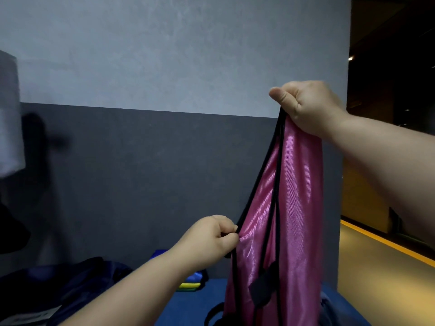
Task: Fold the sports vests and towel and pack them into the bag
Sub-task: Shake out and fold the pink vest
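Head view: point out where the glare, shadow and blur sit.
In the head view, glare streaks the pink vest, gripped at its top by the right hand, whose upper edge is motion-blurred; the left hand pinches its edge; a shadow falls on the grey wall at left; the grey cloth beside it is blurred.

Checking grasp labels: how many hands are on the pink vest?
2. The right hand grips the pink vest bunched at its top; the left hand pinches its dark edge lower down. None hidden.

Grey two-tone wall [164,55] behind a blue surface [195,307].
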Motion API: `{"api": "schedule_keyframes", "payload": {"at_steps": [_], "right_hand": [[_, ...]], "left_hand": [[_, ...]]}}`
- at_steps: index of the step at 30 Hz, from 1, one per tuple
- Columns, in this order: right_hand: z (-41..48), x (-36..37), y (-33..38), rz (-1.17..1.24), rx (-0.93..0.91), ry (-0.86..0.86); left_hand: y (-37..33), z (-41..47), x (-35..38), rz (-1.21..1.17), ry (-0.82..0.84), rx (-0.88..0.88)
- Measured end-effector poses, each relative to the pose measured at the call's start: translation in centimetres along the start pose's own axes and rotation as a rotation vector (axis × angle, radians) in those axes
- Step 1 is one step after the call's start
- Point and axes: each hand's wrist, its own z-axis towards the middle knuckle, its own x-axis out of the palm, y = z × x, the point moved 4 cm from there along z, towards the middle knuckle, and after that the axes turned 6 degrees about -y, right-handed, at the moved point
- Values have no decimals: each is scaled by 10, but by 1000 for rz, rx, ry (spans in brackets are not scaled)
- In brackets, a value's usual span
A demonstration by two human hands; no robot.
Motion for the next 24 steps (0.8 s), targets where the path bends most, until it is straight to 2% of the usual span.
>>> {"api": "schedule_keyframes", "payload": {"at_steps": [4,10,13,15,18,22,24], "right_hand": [[1,2,0,-13,-11,2],[1,0,2,3,-10,-27],[1,2,6,17,0,-22],[1,2,8,22,14,-26],[4,3,8,17,36,-34],[4,8,11,14,41,-10],[3,10,13,3,54,1]], "left_hand": [[-2,3,-10,73,113,76],[-5,-1,-30,-128,341,35],[-4,-2,-29,-312,265,22],[-1,-3,-27,-218,113,92],[2,-9,-19,-197,8,175],[-3,-13,-8,-34,15,312],[-4,-12,1,-12,57,264]]}}
